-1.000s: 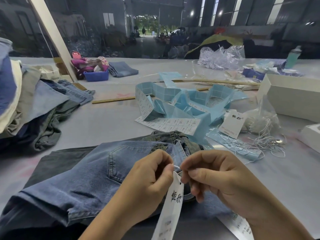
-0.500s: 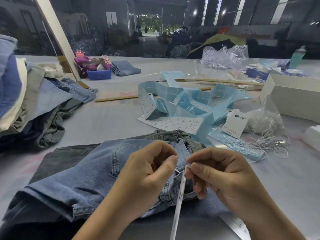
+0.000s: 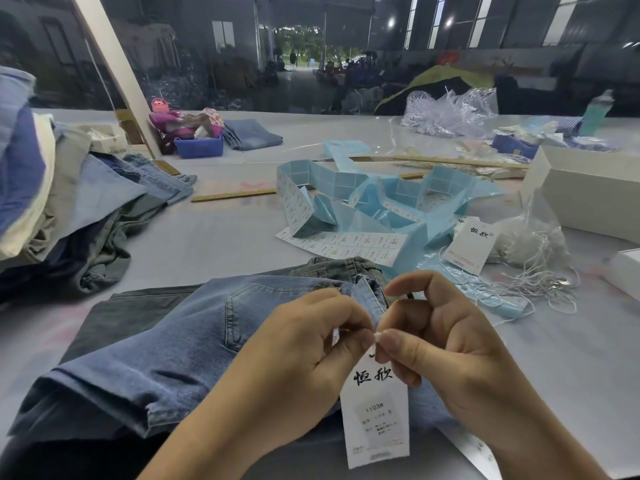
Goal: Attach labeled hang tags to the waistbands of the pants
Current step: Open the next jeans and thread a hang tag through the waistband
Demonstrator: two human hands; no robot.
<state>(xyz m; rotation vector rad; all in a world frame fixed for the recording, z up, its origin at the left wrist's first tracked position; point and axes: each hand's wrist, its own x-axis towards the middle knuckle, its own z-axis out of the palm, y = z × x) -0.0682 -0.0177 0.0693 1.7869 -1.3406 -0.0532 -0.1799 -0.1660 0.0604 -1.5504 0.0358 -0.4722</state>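
Observation:
Folded blue jeans (image 3: 180, 344) lie in front of me on the table, waistband end towards the middle. A white hang tag (image 3: 375, 420) with black characters and a printed label hangs face-on between my hands, over the jeans. My left hand (image 3: 304, 362) and my right hand (image 3: 446, 344) both pinch the tag's top edge, fingertips nearly touching just below the waistband. The tag's string is hidden behind my fingers.
Darker jeans (image 3: 138, 306) lie under the blue pair. A heap of pants (image 3: 69, 216) fills the left. Blue label-sheet strips (image 3: 363, 206), a spare hang tag (image 3: 471, 244), a bag of white strings (image 3: 533, 254) and white boxes (image 3: 588, 192) lie beyond and right.
The tag has turned from edge-on to face-on. Both hands have dropped slightly and closed together at its top.

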